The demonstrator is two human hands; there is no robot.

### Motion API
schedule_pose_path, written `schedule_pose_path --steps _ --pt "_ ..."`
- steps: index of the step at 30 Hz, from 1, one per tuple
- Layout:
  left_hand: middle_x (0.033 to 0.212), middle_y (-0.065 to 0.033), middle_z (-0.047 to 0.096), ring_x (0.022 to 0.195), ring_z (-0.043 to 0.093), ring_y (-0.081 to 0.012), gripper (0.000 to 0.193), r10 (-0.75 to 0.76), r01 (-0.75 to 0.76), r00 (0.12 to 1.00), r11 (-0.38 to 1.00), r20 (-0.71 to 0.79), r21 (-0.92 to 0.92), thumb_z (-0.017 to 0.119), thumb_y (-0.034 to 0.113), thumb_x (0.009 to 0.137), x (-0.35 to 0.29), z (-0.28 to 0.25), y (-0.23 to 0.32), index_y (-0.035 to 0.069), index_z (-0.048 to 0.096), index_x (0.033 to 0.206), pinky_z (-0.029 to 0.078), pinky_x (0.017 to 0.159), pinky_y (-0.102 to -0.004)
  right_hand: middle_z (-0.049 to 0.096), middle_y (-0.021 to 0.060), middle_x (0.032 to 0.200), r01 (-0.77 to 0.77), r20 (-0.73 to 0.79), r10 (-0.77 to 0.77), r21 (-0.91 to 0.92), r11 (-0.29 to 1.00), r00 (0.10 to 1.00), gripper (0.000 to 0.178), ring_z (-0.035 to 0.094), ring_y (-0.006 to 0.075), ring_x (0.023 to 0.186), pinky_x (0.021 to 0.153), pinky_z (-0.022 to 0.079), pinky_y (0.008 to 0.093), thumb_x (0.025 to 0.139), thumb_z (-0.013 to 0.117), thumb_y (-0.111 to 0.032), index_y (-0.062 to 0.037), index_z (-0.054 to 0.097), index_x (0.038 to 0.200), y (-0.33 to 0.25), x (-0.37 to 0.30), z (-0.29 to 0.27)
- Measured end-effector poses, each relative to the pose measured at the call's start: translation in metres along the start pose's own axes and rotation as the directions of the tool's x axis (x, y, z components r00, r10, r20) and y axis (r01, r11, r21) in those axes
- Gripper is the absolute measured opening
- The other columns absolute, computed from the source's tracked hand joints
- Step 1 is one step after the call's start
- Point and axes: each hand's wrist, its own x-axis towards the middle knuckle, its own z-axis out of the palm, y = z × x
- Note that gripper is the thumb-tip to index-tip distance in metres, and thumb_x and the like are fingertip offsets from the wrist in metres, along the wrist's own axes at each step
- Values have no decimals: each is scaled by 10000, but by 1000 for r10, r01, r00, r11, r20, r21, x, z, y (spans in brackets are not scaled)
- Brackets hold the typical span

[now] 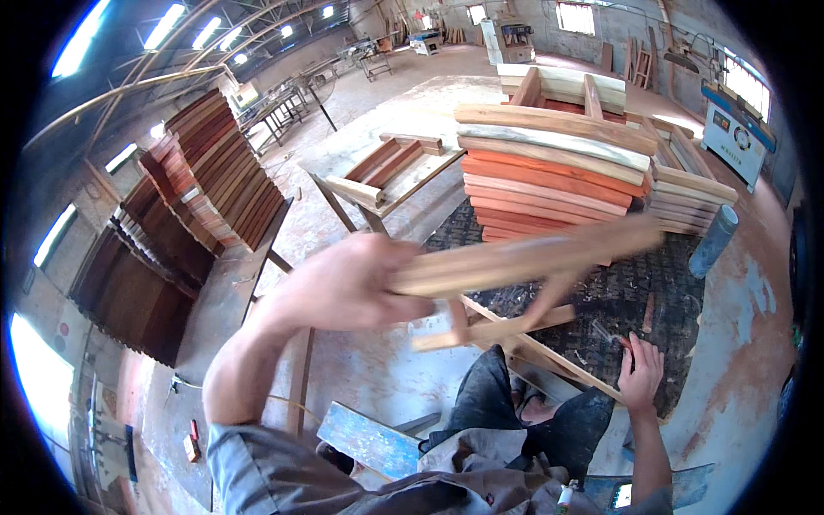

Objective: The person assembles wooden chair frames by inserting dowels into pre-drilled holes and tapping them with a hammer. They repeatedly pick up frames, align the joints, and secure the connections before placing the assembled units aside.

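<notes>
My left hand (360,279) is closed round the end of a long bar of a wooden frame (532,257). The frame is smeared by motion and held up in front of me, tilted, over the near edge of the worktable. Two short crosspieces join its long bar to a second, lower bar. My right hand (642,375) is over the near right part of the dark, patterned table cover (665,300), its fingers curled together. A small reddish-brown thing shows at its fingertips, too small to name. Small bits lie on the cover beside it.
Stacked wooden frames (549,180) stand at the table's far side, with a grey-blue cylinder (714,240) to their right. A low table (412,193) holds another frame. Tall wood stacks (227,172) rise at the left. A blue-painted board (369,439) is near my legs.
</notes>
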Motion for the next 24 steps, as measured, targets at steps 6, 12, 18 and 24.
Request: schedule_pose_path --steps 6,12,18,24 --pt "673 2 644 494 573 -55 338 -542 465 832 797 -119 -386 815 181 852 -118 -64 -71 -44 718 1085 445 417 -217 680 124 1116 2 -1 -2 54 999 1000 331 613 336 1009 882 457 459 939 657 -94 -29 681 1262 -9 2 -2" --pt "639 18 565 425 496 -67 295 -702 303 601 642 -382 -704 661 304 1020 -173 -113 -184 16 636 1080 403 367 -219 668 136 1117 1 19 -1 14 1000 1000 337 606 352 1020 884 453 478 938 637 -106 -25 669 1263 -2 -2 2" --pt "653 28 511 509 503 -77 283 -761 -460 443 260 -474 -849 584 348 1081 -63 -96 -376 71 598 1023 409 390 -211 642 159 1115 9 46 -8 -31 999 999 319 593 389 1017 870 442 508 979 581 -166 -32 650 1261 -7 3 4" --pt "698 -10 527 560 547 -111 307 -762 -779 412 -9 -500 -628 564 368 1082 130 -45 -483 92 532 951 500 447 -250 634 176 1108 -56 131 64 -63 996 989 301 591 397 1021 898 432 518 974 568 -182 -27 646 1220 -10 7 2"
